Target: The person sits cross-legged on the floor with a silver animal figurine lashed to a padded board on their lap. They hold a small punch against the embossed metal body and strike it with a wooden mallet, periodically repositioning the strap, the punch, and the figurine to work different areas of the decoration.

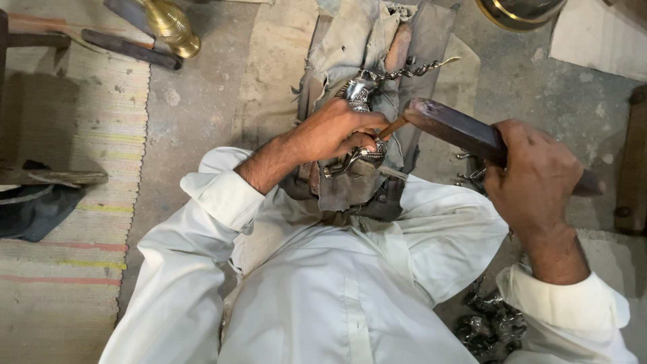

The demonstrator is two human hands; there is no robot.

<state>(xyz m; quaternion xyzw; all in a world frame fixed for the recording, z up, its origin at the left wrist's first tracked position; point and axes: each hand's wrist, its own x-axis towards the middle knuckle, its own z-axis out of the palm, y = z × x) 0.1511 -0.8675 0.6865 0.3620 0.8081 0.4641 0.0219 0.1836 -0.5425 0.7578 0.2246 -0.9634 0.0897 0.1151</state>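
left hand covers the silver piece; chisel tip hidden

Silver ornamental piece: middle covered by the left hand; full shape not readable.
Thin chisel: lower end hidden inside the left hand's fingers.
Dark wooden mallet: handle mostly wrapped by the right hand.
Brass bowl: cut by the top edge.
Brass finial: top cut off.
Dark metal pieces: kind too indistinct to tell.
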